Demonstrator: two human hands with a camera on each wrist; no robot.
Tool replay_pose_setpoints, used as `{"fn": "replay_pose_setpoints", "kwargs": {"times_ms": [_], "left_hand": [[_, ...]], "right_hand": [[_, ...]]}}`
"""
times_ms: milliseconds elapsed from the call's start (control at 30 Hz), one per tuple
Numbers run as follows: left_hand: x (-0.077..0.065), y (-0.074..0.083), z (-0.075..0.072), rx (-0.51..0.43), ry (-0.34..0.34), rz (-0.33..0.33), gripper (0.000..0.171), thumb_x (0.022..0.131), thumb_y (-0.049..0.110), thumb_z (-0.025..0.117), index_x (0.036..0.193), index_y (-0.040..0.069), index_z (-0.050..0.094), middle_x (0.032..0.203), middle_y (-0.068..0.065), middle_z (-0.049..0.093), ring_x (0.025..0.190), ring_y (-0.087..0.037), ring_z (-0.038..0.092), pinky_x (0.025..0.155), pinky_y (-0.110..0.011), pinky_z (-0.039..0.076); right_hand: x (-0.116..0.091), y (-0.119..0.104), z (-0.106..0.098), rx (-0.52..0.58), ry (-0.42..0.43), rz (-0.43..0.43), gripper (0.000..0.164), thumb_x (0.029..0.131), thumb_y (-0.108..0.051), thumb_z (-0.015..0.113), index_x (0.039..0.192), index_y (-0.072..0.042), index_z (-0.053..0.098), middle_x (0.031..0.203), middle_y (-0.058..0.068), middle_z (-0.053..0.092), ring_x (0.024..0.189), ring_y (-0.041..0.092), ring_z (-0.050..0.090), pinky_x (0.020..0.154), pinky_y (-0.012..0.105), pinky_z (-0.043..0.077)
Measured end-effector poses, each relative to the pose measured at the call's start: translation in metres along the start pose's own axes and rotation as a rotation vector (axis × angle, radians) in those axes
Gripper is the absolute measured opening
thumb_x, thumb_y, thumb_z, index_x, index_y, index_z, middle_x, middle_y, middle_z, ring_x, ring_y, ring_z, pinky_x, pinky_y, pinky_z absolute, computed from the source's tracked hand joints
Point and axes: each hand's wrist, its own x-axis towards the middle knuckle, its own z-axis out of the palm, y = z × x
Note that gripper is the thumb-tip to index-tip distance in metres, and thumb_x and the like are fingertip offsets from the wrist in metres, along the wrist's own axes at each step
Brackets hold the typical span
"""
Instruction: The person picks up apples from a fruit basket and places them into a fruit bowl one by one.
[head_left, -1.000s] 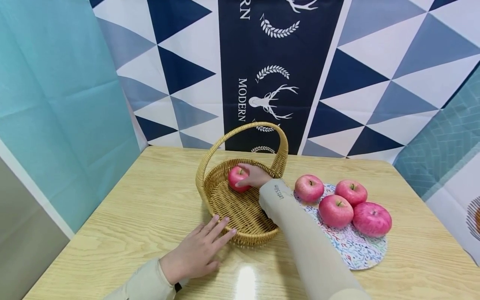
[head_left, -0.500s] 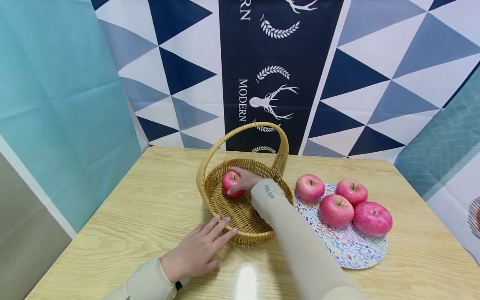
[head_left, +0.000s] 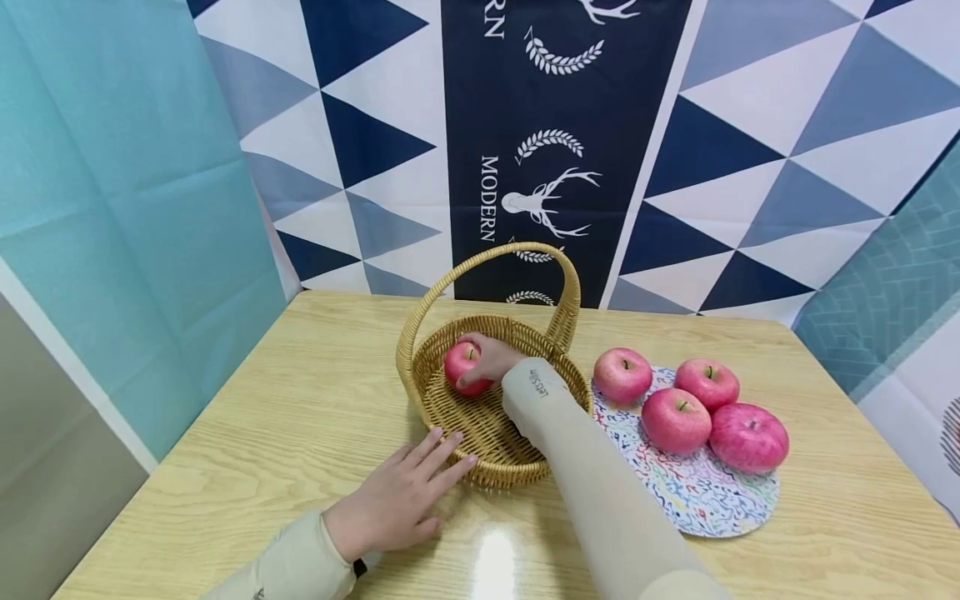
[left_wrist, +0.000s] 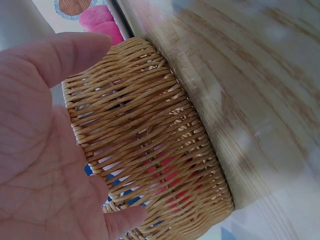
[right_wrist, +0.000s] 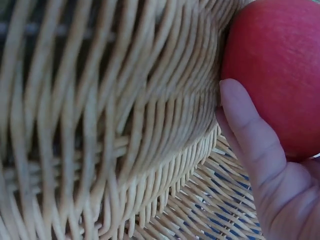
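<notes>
Inside a round wicker basket (head_left: pixel 495 475) with a tall arched handle, my right hand (head_left: pixel 497 360) holds a red apple (head_left: pixel 461 367) toward the back left of the basket. The right wrist view shows the fingers (right_wrist: pixel 250 135) against the side of the apple (right_wrist: pixel 280 75), close to the woven wall. My left hand (head_left: pixel 401 498) lies with straight fingers over the basket's front left rim. Seen from the left wrist, its palm and fingers spread along the outer wicker wall (left_wrist: pixel 145 125), and red shows through the weave.
Several more apples (head_left: pixel 675 421) sit grouped on a round, colourfully patterned mat (head_left: pixel 712 500) to the right of the basket. The wooden table (head_left: pixel 300 400) meets a patterned backdrop (head_left: pixel 555 125) behind and a teal cloth (head_left: pixel 135 208) on the left.
My right hand has moved slightly left and toward me within the basket, carrying the apple, then stayed nearly still. The left hand has kept its place on the rim.
</notes>
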Motion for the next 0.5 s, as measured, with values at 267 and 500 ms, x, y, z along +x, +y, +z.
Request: {"fn": "replay_pose_setpoints", "kwargs": {"times_ms": [267,500], "left_hand": [[0.001,0.0,0.0,-0.006,-0.011,-0.001,0.077,0.083,0.039,0.07,0.147,0.01,0.038,0.151,-0.018,0.033,0.136,-0.038,0.032,0.098,-0.049,0.043],[0.002,-0.001,-0.002,-0.002,-0.023,0.003,0.076,0.084,0.039,0.069,0.146,0.009,0.038,0.15,-0.02,0.033,0.136,-0.039,0.033,0.097,-0.05,0.043]], "right_hand": [[-0.01,-0.01,-0.012,0.027,-0.016,-0.005,0.082,0.071,-0.014,0.079,0.143,-0.013,0.04,0.128,0.016,0.049,0.105,0.029,0.055,0.068,0.041,0.056],[-0.017,-0.024,-0.02,-0.014,-0.028,-0.031,0.081,0.071,-0.013,0.077,0.143,-0.013,0.04,0.128,0.017,0.048,0.105,0.029,0.053,0.075,0.046,0.055]]}}
